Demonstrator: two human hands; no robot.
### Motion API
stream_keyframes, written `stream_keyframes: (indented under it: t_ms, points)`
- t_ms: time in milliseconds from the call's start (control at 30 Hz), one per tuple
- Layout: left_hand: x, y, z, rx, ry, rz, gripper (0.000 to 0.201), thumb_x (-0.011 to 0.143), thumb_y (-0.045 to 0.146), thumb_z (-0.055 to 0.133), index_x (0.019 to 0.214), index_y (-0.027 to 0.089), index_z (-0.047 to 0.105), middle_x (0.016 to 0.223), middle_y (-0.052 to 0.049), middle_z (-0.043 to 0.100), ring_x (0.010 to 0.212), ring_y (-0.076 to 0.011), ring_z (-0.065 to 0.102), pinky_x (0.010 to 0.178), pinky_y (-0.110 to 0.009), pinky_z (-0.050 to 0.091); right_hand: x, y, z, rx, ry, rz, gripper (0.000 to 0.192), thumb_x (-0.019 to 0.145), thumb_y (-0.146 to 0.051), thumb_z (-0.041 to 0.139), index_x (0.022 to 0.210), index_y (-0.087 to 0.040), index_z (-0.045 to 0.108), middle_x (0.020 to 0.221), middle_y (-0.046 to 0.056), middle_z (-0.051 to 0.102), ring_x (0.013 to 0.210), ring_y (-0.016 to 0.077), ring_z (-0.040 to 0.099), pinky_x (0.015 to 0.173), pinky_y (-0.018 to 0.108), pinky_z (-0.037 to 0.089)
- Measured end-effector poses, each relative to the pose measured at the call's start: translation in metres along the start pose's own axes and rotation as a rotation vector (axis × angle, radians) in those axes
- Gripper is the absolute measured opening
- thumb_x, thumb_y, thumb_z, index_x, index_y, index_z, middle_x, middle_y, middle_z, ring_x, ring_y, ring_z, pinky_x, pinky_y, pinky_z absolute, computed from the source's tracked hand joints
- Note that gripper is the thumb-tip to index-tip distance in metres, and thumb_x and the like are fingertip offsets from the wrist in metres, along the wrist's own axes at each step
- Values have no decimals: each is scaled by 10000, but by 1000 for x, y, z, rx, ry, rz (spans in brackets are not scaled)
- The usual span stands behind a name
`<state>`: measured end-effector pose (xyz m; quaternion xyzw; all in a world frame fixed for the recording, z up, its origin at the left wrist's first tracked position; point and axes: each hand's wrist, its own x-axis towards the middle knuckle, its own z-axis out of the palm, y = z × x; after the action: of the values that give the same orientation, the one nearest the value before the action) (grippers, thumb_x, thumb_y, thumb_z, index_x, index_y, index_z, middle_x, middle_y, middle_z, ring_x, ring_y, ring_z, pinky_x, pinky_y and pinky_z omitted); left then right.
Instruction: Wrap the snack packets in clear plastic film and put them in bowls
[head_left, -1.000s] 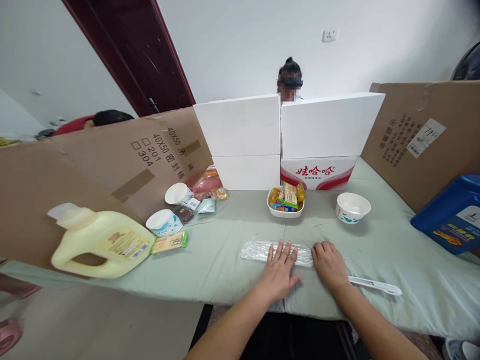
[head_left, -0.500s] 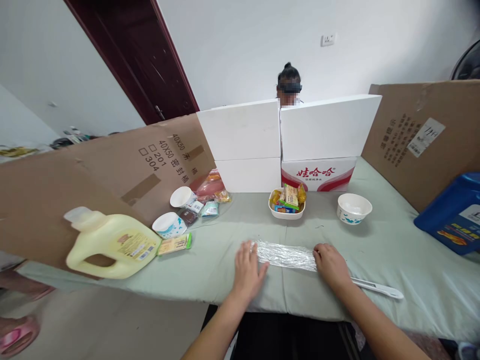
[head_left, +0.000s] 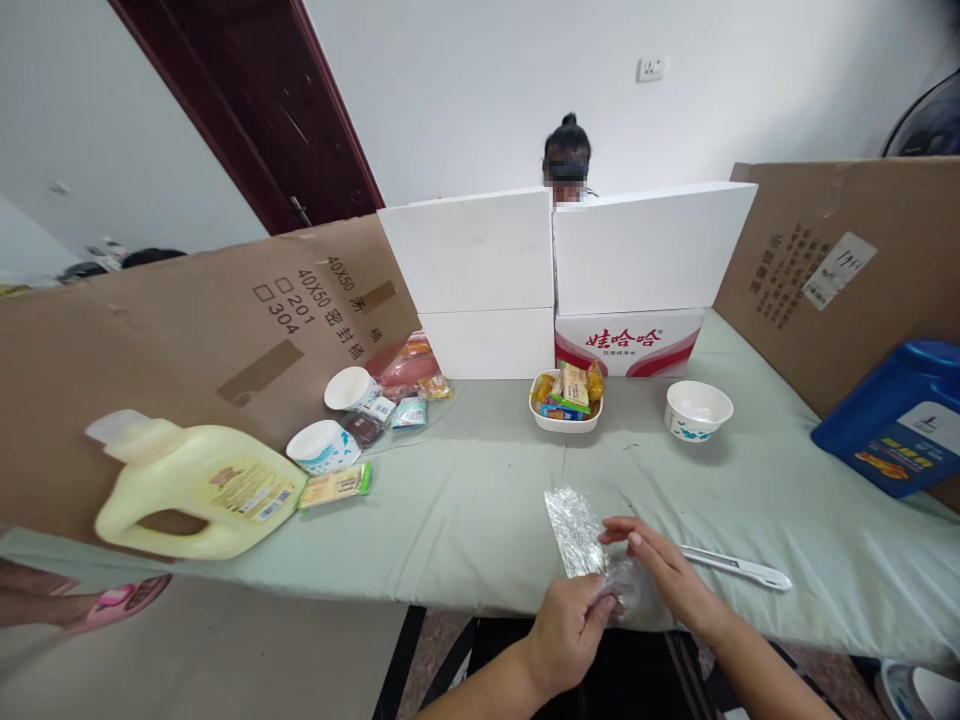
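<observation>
A crinkled strip of clear plastic wrap lies on the green cloth near the table's front edge, now running away from me. My left hand pinches its near end between thumb and fingers. My right hand touches the same near end from the right, fingers lightly curled on the wrap. A white cutter-like tool lies just right of my right hand.
A white bowl of wrapped snacks and an empty paper bowl stand farther back. At left are two paper cups, snack packets and a yellow jug. Cardboard and white foam boards wall the table; a person sits behind them. A blue container is at right.
The wrap lay flat crosswise under both palms; my hands drew back to the front edge, gathered its near end, and the strip now points lengthwise away from me.
</observation>
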<state>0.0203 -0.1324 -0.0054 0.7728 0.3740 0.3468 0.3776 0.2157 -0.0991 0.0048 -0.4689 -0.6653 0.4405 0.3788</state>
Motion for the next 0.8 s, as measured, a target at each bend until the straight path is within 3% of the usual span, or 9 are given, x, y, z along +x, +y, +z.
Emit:
stream_keyframes:
  t_ms: [67, 167, 300, 400, 467, 600, 667, 800]
  points:
    - [6, 0, -8, -75, 18, -50, 271, 970, 302, 384, 961, 188, 629, 803, -45, 680, 692, -152, 643, 669, -250, 507, -1, 9, 8, -15, -79, -37, 458, 966, -501, 307, 1197, -223, 589, 1121, 100, 662, 1089, 230, 597, 964, 417, 459]
    - [28, -11, -22, 64, 124, -117, 198, 935, 258, 451, 942, 187, 635, 817, -39, 677, 735, -164, 630, 702, -274, 498, 0, 21, 20, -97, -24, -54, 468, 973, -486, 301, 1256, -214, 556, 1117, 98, 654, 1109, 232, 578, 998, 427, 430]
    - [60, -35, -37, 433, 210, -112, 140, 876, 203, 531, 779, 189, 630, 761, -36, 640, 791, -200, 569, 753, -333, 468, 1, 25, 28, -128, 11, -34, 522, 987, -441, 255, 1444, -198, 325, 858, 33, 663, 836, 188, 632, 826, 368, 506]
    - [68, -48, -38, 574, 232, -139, 124, 847, 189, 564, 728, 189, 599, 735, -34, 608, 786, -211, 545, 757, -361, 463, 2, 24, 32, -197, 15, -58, 578, 951, -400, 379, 1475, -186, 255, 762, 2, 637, 736, 180, 615, 759, 342, 512]
    - [67, -54, -34, 595, 266, -175, 30, 832, 191, 579, 826, 188, 608, 749, -27, 591, 786, -213, 544, 756, -369, 471, 2, 24, 34, -260, 27, -90, 553, 918, -354, 446, 1438, -196, 342, 781, 13, 636, 769, 186, 617, 773, 341, 509]
    - [60, -61, -26, 607, 431, -164, 422, 799, 172, 594, 1210, 186, 500, 1009, -73, 573, 960, -241, 545, 858, -417, 477, 2, 20, 35, -353, 24, -136, 321, 911, -292, 459, 1183, -217, 612, 882, 61, 633, 840, 197, 619, 792, 342, 507]
    - [59, -60, -25, 644, 460, -102, 419, 784, 148, 598, 1192, 188, 513, 1110, -101, 534, 1046, -264, 512, 913, -446, 458, 2, 17, 35, -372, 18, -152, 283, 914, -271, 458, 1118, -207, 643, 884, 67, 632, 837, 197, 616, 790, 343, 508]
    - [60, -57, -27, 647, 360, -39, 265, 784, 109, 595, 1030, 208, 608, 1058, -76, 539, 1004, -247, 507, 909, -430, 460, 0, 13, 35, -414, 1, -205, 250, 910, -233, 467, 1093, -203, 634, 877, 66, 636, 858, 201, 604, 790, 343, 507]
